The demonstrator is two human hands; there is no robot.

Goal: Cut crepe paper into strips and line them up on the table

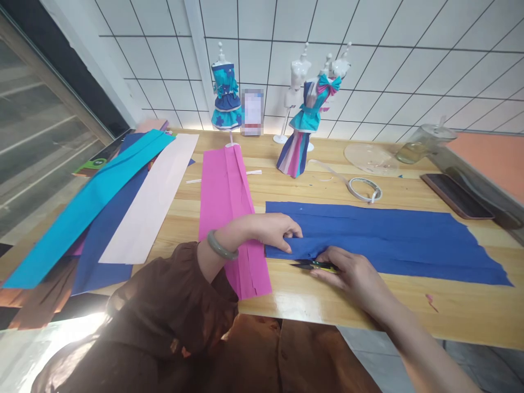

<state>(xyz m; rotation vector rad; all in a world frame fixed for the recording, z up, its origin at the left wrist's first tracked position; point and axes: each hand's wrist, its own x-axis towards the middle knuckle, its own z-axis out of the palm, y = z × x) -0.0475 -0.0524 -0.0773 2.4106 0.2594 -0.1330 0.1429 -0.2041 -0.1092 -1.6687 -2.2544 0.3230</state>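
Note:
A long dark blue strip (393,234) of thin cloth or crepe paper lies across the table with a fold along its near side. My left hand (273,229), a bangle at its wrist, has its fingers curled on the strip's left end, pinching the fold. My right hand (347,267) is closed around small thread snips (321,266) with dark pointed blades and touches the strip's near edge. The blades point left, just below that edge. Under my left forearm lies a bright pink strip (225,191), creased lengthwise.
Left are overlapping turquoise (94,202) and pale pink (151,202) strips. Behind stand dressed mini mannequins (226,98) (307,114) and bare white ones (298,76). A tape roll (364,189), a phone (456,195) and a lidded clear cup (423,143) sit toward the right.

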